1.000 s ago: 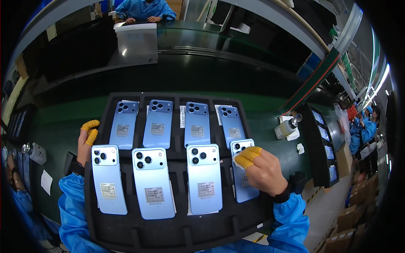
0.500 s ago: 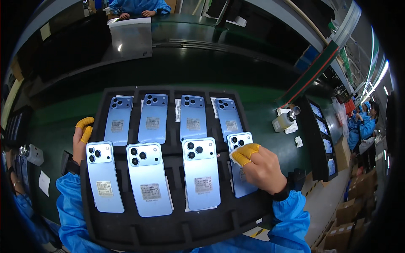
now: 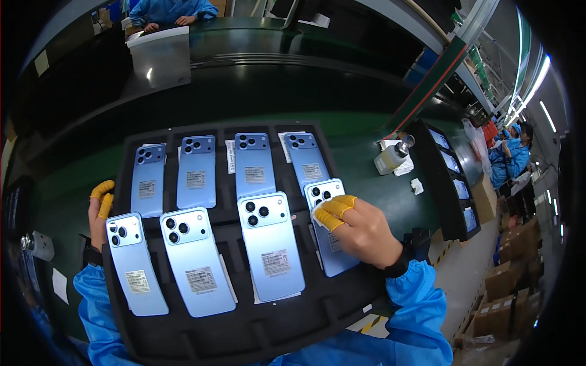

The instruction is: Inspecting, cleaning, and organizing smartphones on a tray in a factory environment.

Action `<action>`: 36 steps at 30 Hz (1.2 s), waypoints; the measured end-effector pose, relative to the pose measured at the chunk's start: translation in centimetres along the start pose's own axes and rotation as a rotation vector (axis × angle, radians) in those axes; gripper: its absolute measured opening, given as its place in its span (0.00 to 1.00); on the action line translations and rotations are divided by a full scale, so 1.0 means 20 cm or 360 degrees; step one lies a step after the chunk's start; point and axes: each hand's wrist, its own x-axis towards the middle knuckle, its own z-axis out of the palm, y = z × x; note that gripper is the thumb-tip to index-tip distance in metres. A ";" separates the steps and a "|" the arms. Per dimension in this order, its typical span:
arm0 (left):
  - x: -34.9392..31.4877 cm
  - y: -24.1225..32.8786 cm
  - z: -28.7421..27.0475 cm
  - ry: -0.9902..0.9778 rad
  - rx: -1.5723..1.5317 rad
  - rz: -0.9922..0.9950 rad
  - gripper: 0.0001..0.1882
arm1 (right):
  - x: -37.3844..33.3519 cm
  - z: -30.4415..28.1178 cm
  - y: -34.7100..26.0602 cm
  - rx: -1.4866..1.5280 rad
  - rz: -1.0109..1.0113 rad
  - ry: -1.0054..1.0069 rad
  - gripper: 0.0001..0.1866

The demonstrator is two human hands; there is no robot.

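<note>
Holding black tray [image 3: 183,341]: 8 blue phones [image 3: 270,244], 2 hands [image 3: 366,232].

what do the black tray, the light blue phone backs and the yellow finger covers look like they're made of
Black tray: likely moulded plastic or foam, matte, with shaped slots. Light blue phone backs: smooth glossy plastic or glass; soft sheen shows, which one is unclear. Yellow finger covers on the right hand: probably thin rubber or latex, ribbed and snug.
</note>
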 end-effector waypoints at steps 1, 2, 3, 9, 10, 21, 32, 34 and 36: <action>0.00 -0.01 -0.01 0.0003 -0.0021 -0.0009 0.15 | 0.00 -0.01 0.01 -0.0003 -0.0003 -0.0017 0.12; 0.02 -0.03 -0.02 -0.0004 -0.0017 0.0040 0.15 | 0.01 -0.03 0.02 0.0035 0.0008 -0.0052 0.12; 0.05 -0.08 -0.10 -0.0022 0.0084 0.0153 0.16 | 0.01 -0.04 0.02 0.0091 0.0019 -0.0088 0.12; 0.00 0.02 0.06 0.0163 -0.0115 -0.0048 0.15 | 0.09 0.02 0.12 -0.0076 0.0016 0.0163 0.13; 0.01 0.01 0.05 0.0162 -0.0108 -0.0057 0.15 | 0.08 0.03 0.12 -0.0072 0.0050 0.0083 0.12; -0.02 0.02 0.04 0.0065 -0.0092 -0.0043 0.16 | -0.01 -0.03 0.07 -0.0031 0.0151 -0.0066 0.10; 0.00 0.00 0.02 0.0123 -0.0109 -0.0032 0.17 | -0.05 -0.04 0.04 -0.0036 0.0257 -0.0143 0.10; 0.00 0.00 0.01 0.0093 0.0025 0.0030 0.17 | -0.05 -0.06 0.03 -0.0012 0.0239 -0.0096 0.11; 0.00 -0.02 0.01 0.0177 -0.0070 -0.0014 0.17 | -0.03 -0.02 0.06 -0.0038 0.0197 0.0034 0.11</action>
